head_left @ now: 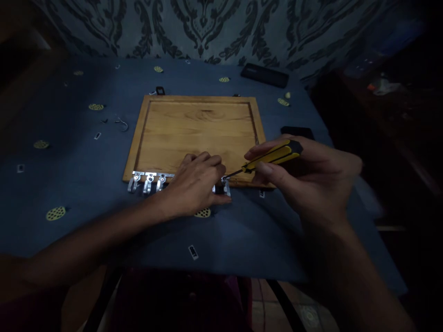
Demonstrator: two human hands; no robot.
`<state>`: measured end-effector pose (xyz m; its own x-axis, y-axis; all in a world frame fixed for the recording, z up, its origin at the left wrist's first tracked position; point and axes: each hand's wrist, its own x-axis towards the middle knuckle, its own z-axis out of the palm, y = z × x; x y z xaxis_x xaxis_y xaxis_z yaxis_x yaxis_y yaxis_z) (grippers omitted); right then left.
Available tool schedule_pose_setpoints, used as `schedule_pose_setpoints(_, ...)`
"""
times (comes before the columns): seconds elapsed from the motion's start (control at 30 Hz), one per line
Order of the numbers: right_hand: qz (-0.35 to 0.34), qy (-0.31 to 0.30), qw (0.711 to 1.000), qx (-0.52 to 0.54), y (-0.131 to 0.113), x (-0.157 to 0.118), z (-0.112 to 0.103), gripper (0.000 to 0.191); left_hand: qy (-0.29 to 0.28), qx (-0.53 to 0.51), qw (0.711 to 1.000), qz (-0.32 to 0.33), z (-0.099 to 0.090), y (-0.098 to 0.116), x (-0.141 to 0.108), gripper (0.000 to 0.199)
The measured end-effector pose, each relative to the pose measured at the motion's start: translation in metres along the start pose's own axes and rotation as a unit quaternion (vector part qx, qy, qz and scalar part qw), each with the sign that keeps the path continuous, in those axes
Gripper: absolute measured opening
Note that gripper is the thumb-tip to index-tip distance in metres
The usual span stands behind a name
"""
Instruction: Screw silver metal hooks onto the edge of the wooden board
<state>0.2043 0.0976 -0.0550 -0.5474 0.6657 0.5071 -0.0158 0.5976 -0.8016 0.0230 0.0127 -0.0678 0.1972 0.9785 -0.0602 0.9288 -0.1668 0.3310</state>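
A board (200,133) on a table (86,157), with hooks (149,182) along its near edge.
The left hand (199,180) lies over that edge, with three hooks to its left and one just to its right. The right hand (308,170) is by the near right corner, and its screwdriver (273,157) points left to the last hook. A bent thing (122,123) lies left of the board; a long thing (265,75) lies behind it, to the right.
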Motion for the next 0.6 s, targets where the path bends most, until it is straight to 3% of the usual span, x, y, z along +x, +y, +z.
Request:
schedule_pose_setpoints(0.23,-0.044,0.097,0.993,-0.05,0.003,-0.001,0.012,0.027,0.015,-0.008,1.0,0.004,0.003,-0.002,0.0,0.04)
schedule_pose_setpoints(0.47,-0.127,0.206,0.97,-0.016,0.004,0.003,0.016,0.016,0.002,-0.007,1.0,-0.003,0.001,-0.001,0.0,0.042)
schedule_pose_setpoints(0.6,-0.095,0.17,0.98,-0.033,0.004,0.001,0.015,0.017,-0.004,-0.004,1.0,-0.005,0.0,-0.001,0.0,0.042)
